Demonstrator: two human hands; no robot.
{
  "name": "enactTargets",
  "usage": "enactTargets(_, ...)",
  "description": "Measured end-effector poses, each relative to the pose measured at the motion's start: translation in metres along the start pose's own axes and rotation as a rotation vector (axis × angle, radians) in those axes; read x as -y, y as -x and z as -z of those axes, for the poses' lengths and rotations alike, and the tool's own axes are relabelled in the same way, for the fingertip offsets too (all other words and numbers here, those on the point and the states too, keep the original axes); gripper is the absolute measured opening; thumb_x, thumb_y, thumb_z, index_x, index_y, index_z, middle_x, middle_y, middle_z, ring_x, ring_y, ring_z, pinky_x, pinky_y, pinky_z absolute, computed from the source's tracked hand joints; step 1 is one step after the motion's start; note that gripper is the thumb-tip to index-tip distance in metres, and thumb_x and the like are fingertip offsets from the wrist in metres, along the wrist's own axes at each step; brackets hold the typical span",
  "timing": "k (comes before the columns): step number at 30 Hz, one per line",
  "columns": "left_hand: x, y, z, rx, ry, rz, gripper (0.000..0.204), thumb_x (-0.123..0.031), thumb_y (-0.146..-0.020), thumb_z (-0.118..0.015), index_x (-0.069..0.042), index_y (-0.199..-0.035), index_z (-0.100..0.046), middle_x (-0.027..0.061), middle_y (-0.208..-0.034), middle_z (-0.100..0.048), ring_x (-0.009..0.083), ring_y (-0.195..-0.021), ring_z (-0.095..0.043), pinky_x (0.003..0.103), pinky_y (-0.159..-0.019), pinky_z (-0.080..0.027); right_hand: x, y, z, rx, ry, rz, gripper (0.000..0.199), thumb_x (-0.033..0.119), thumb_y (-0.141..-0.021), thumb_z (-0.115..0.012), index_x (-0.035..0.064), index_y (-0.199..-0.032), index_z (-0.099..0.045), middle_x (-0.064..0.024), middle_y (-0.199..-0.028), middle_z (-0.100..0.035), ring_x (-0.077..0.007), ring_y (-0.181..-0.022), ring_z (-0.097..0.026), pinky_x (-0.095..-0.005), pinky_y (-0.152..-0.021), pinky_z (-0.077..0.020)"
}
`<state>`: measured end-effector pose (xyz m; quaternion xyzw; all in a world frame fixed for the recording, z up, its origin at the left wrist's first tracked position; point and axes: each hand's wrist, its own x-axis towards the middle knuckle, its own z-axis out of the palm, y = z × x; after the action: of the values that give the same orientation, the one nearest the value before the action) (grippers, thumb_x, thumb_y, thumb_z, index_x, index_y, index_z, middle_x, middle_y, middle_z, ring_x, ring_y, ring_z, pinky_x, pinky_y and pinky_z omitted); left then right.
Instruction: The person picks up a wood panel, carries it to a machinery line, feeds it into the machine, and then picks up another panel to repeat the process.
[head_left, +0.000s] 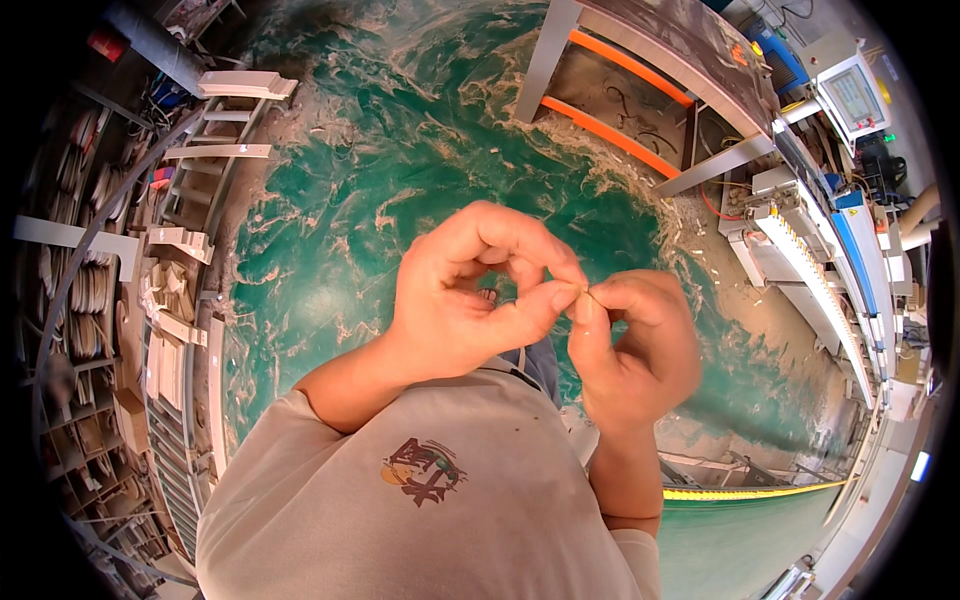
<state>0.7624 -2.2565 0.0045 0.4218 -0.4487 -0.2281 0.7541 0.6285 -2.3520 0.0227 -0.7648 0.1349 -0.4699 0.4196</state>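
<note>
Both of my hands are raised in front of my chest, their fingertips meeting. My left hand is closed in a pinch, thumb against forefinger, the other fingers curled behind. Close against it, my right hand also pinches with thumb and forefinger. Between the fingertips a tiny, thin, brownish sliver shows; its kind is too small to make out. Most of whatever the fingers hold is hidden by them.
Green floor strewn with pale shavings lies below. On the left a roller rack carries pale wood pieces, with shelves of stacked strips beyond. A table with orange bars stands at the far right, beside a long machine with a screen.
</note>
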Motion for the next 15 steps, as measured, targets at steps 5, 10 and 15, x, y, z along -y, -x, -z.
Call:
enactTargets(5,0.006,-0.004,0.001,-0.027,-0.218,-0.246,0.02,0.003,-0.083,-0.076,-0.003,-0.099,-0.066,0.0081,-0.092,-0.073,0.0087,-0.065,-0.061,0.022,-0.058,-0.048,0.005,-0.001,0.0,0.007,0.072,-0.033,0.021,-0.007,-0.074,-0.076,0.0056,-0.089,-0.069,-0.0037,-0.084,-0.065,-0.0085,-0.063,-0.055,-0.0227,-0.047,-0.0402)
enactTargets(10,-0.004,-0.012,0.006,0.083,-0.457,-0.355,0.017,0.0,-0.08,-0.079,-0.004,-0.091,-0.066,0.0122,-0.084,-0.074,0.0187,-0.07,-0.068,0.028,-0.061,-0.05,0.008,-0.003,0.001,0.028,0.115,-0.059,0.021,-0.007,-0.074,-0.075,0.007,-0.088,-0.068,-0.0027,-0.082,-0.065,-0.0095,-0.063,-0.056,-0.0234,-0.048,-0.0402)
enactTargets(15,-0.004,-0.011,0.005,0.064,-0.526,-0.363,0.015,-0.002,-0.079,-0.08,-0.004,-0.087,-0.068,0.0112,-0.085,-0.075,0.0179,-0.067,-0.065,0.027,-0.059,-0.048,0.006,-0.005,0.001,0.038,0.127,-0.06,0.019,-0.005,-0.075,-0.076,0.0075,-0.086,-0.068,-0.0021,-0.081,-0.065,-0.0099,-0.064,-0.056,-0.0237,-0.048,-0.0397)
